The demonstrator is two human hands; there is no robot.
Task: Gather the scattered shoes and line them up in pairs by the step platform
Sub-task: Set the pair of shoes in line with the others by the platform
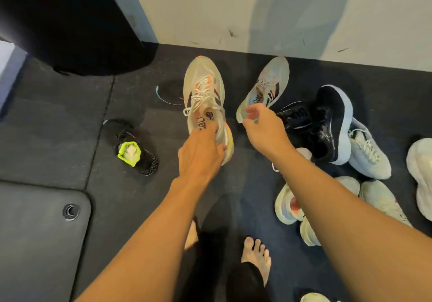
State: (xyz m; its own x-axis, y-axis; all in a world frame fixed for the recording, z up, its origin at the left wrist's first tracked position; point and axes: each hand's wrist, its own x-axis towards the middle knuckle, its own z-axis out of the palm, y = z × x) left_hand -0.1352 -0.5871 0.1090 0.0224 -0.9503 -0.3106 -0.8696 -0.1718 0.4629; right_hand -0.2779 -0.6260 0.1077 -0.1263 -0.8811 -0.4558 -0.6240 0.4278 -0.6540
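Pairing step, head view. Dark floor matting (58, 119) runs to a pale upright face (257, 21) at the far side; whether this is the step platform cannot be told. At right, an unsorted heap: pale trainers (369, 152) and a black shoe with a pale sole (332, 119) lying over one another. At centre, two matching cream-and-orange shoes point toward the far face: the left cream shoe (203, 86) and, just beside it, the right cream shoe (268, 84), angled. At left, well apart, a black shoe with a neon collar (133, 147).

The left hand (201, 152) grips the left cream shoe at its heel. The right hand (261, 128), fingers curled, is at the heel of the right cream shoe; whether it has closed on the heel cannot be told.

Judged next move: secure the right shoe, square it to its partner, and set both side by side.
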